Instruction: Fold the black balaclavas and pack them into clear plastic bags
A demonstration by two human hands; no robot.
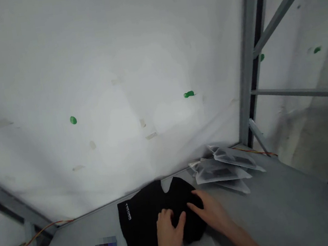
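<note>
Black garment [145,232], blurred white lettering [128,211], left hand [168,232] and right hand [212,212] on it, both spread

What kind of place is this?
Probably a storage or packing area: grey metal shelf on a steel frame, translucent bags piled at the back, black printed garment under both hands.
</note>
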